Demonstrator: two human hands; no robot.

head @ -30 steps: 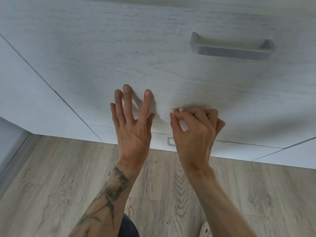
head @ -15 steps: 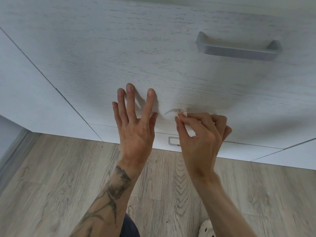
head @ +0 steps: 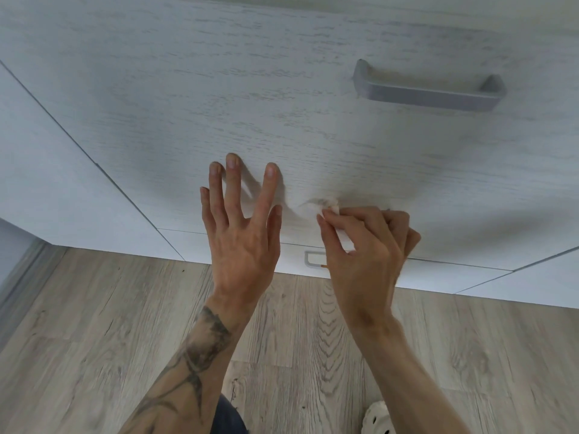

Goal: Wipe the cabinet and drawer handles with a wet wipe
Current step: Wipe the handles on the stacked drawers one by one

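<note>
A whitewashed wood drawer front point(head: 282, 104) fills the upper view, with a grey bar handle point(head: 427, 90) at its upper right. My right hand point(head: 366, 249) pinches a small white wet wipe point(head: 327, 208) against the lower part of the drawer front, well below and left of that handle. To its left, my left hand point(head: 241, 233) is spread with fingers apart, fingertips near or on the drawer face, holding nothing. A small second handle point(head: 311, 258) shows on the low plinth panel, partly hidden by my right hand.
Neighbouring white cabinet panels point(head: 56, 170) run off to the left and lower right. Light wood-look flooring point(head: 94, 339) lies below. A white perforated shoe point(head: 377, 418) shows at the bottom edge, and a grey skirting strip point(head: 22, 277) at the far left.
The view has shifted slightly, so the handle sits further right. My right hand has slid a little right and down along the drawer face with the wipe. My left hand stays spread.
</note>
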